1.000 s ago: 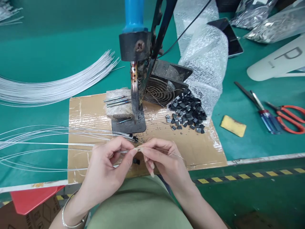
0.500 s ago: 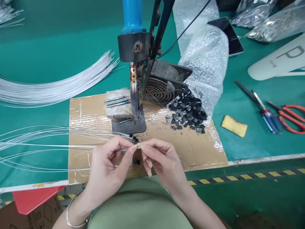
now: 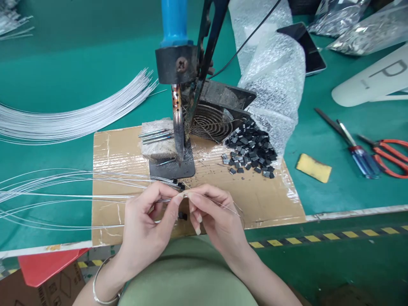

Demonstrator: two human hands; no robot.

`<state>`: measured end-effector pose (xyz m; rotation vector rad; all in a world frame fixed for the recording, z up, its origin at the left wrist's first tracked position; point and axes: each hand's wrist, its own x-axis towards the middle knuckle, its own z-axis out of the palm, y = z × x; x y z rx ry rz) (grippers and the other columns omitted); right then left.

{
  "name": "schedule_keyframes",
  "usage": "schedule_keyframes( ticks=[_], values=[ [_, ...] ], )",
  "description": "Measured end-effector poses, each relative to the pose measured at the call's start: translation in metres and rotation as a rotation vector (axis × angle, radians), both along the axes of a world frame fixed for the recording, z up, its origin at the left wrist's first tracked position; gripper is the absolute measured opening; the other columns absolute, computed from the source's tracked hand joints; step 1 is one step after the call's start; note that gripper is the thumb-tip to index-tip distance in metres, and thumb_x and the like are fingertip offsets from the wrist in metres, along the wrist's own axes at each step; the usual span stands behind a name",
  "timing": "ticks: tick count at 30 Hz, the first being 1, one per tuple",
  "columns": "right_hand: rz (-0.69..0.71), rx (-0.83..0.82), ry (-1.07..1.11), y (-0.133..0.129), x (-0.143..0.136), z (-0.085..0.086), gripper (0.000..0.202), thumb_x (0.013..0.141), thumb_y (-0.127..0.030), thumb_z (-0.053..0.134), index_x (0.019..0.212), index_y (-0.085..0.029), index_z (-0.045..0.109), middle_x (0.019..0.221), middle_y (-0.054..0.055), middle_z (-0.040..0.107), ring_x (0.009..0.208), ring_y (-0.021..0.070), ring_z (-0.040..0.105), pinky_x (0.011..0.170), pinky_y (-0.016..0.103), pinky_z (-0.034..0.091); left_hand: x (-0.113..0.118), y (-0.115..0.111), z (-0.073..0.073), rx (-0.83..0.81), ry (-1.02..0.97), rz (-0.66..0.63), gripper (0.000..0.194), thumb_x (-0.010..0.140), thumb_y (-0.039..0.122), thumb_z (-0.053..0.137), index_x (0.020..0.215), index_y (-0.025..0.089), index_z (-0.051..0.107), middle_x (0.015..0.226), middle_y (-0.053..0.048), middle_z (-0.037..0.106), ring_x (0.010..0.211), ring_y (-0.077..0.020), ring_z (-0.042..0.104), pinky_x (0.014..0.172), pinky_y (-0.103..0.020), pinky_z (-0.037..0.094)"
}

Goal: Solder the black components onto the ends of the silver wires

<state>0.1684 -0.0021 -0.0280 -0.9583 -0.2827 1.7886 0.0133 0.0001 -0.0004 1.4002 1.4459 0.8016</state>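
My left hand point(image 3: 149, 221) is closed in a pinch on a thin white wire point(image 3: 111, 196) that comes in from the left. Fingertip to fingertip with it, my right hand point(image 3: 213, 210) is also closed, pinching a fine wire point(image 3: 235, 212) whose end trails to the right across the hand. The exact join between the fingertips is hidden. Just beyond my fingers lie several white wires with black connectors point(image 3: 180, 185) at their ends. Another black connector point(image 3: 182, 216) sits below, between my hands.
A blue-handled soldering iron point(image 3: 179, 123) hangs tip down on a stand over the cardboard point(image 3: 121, 153). Behind it is a fan point(image 3: 212, 121). Small black connectors point(image 3: 251, 146) are heaped at right. A wire bundle point(image 3: 79, 121), yellow sponge point(image 3: 314, 168), screwdriver point(image 3: 363, 163) and orange-handled pliers point(image 3: 390, 157) lie around.
Both hands keep their pinch in nearly the same place. The fine wire's trailing end at my right hand has shifted slightly, and the view has moved a little.
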Motion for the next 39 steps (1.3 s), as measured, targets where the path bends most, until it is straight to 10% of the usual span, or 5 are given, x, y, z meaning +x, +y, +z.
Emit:
schedule_keyframes(
  ticks=[39],
  values=[
    [0.066, 0.08, -0.148, -0.005, 0.005, -0.008, 0.011, 0.086, -0.034, 0.087, 0.083, -0.023, 0.086, 0.059, -0.004, 0.067, 0.049, 0.0097, 0.063, 0.052, 0.022, 0.057, 0.003, -0.004, -0.005, 0.063, -0.009, 0.085, 0.012, 0.097, 0.027, 0.071, 0.087, 0.021, 0.074, 0.07, -0.001, 0.069, 0.061, -0.0135, 0.06, 0.054, -0.025, 0.044]
  ],
)
